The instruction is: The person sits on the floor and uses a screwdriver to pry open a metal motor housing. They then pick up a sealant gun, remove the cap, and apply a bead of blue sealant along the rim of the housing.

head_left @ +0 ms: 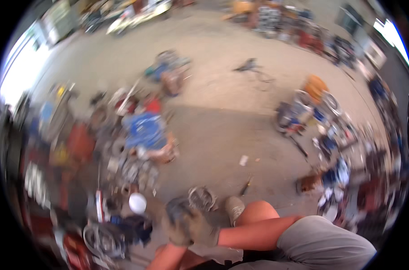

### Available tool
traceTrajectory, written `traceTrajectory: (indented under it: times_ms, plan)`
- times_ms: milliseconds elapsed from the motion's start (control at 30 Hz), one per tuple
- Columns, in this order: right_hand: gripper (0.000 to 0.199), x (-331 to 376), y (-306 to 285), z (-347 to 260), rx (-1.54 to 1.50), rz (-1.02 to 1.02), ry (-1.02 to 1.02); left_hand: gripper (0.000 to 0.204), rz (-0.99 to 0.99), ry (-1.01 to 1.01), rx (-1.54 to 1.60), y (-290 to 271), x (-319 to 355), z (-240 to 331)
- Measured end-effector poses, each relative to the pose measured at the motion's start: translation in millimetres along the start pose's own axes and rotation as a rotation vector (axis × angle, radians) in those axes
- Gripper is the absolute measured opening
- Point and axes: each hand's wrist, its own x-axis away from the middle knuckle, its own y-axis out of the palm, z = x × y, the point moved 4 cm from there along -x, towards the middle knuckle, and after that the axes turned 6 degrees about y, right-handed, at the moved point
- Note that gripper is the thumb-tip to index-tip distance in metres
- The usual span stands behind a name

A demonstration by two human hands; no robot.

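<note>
My left hand (pixel 175 231) and my right hand (pixel 205 231), both in grey-brown work gloves, are close together low in the middle of the view. Between them is a dark grey, rounded part (pixel 179 208), smeared by motion, so its kind does not show. The left glove is closed about its lower side. The fingers of the right glove lie against it, also blurred. Just beyond the hands, a round metal part with an open, ribbed middle (pixel 202 198) lies on the floor. A screwdriver with a yellow handle (pixel 246 185) lies farther right.
A white round object (pixel 137 203), a white tube (pixel 100 206) and a grey coil (pixel 104 240) are to the left. Beyond them sits a blue plastic bundle (pixel 146 130) among heaped parts. More piles, with an orange object (pixel 315 88), stand right. My shoe (pixel 234 209) is beside the hands.
</note>
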Motion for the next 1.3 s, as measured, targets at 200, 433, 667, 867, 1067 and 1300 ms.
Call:
traceTrajectory:
  times_ms: [200,433,667,867,1067,1300]
  plan:
    - [0.038,-24.6,3.5,21.2,-0.374,-0.372,0.429,0.055,-0.172,-0.380,-0.542,-21.8,17.8,-24.4]
    - [0.057,62.3,-18.0,186.4,-0.830,-0.513,1.049,0.052,-0.497,-0.728,-0.552,-27.9,29.2,126.3]
    - [0.097,-15.3,-301.0,63.1,-0.675,-0.542,1.224,0.046,-0.373,-0.947,-0.583,-103.8,120.2,261.2]
    - [0.118,10.2,-468.3,-0.8,-0.137,-0.755,1.210,0.046,0.290,-1.510,-0.607,-206.6,216.4,380.0]
    - [0.081,-32.1,-501.4,70.1,0.286,-1.195,1.202,0.039,1.201,-1.663,-0.164,-154.9,433.0,455.1]
    - [0.018,-227.8,-424.3,72.2,-0.134,-0.833,0.961,0.030,1.115,-1.755,-0.185,35.5,524.5,538.2]
